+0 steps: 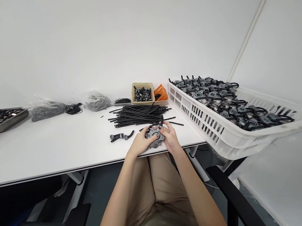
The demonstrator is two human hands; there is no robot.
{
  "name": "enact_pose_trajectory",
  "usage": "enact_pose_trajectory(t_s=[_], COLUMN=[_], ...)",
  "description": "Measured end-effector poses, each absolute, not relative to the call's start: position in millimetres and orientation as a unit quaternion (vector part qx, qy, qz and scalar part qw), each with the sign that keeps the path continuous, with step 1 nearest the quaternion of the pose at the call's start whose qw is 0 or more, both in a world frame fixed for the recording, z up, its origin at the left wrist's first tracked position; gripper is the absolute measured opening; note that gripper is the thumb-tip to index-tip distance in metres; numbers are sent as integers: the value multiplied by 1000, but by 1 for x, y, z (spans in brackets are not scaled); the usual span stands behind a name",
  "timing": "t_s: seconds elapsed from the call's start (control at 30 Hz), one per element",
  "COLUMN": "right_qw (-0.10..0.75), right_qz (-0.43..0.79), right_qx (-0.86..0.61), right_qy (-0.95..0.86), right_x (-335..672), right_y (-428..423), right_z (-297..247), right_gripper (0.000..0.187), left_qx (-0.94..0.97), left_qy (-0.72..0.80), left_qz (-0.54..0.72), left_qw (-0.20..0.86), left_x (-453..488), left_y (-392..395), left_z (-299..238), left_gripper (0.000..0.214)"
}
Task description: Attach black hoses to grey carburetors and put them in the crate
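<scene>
A white slatted plastic crate (195,121) on the right, a metal tray (2,127) far left

**Hands close together, both gripping**

Bare forearms (157,200) angle inward from the bottom of view toward the middle. The left hand (144,141) lies turned palm-down, fingers curled forward; the right hand (169,135) stands more upright, its fingers bent toward the left hand.

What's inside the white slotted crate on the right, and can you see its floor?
The white slotted crate holds a dense heap of grey parts with black hose loops. They cover its floor, so the floor cannot be seen.
</scene>
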State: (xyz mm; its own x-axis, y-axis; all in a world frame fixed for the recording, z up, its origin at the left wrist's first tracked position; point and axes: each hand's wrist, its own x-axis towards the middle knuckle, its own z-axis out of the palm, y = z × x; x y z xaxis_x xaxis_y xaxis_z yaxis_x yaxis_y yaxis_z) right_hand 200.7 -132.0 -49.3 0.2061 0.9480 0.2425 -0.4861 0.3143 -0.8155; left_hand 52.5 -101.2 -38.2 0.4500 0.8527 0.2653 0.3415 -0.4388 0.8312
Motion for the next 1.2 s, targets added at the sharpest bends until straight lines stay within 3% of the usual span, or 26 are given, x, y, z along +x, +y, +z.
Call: enact_pose_trajectory(t_s=[0.07, 0.37, 1.2], right_qw=[708, 704, 709], right_qz=[501, 512, 473], right_qx=[-311, -299, -322], right_qy=[-388, -390, -412], right_x=[201, 201, 202], right_y=[-131, -135, -125], right_z=[-50, -46, -57], right_gripper=[44, 22, 29], left_qx=[769, 766, 768], left_qy=[393, 391, 368], left_qz=[353, 351, 356], left_qw=[359, 371, 384], left_x=[53, 53, 52], left_y=[-101, -103, -97], left_z=[-38, -35, -43], left_gripper=[59, 62, 63])
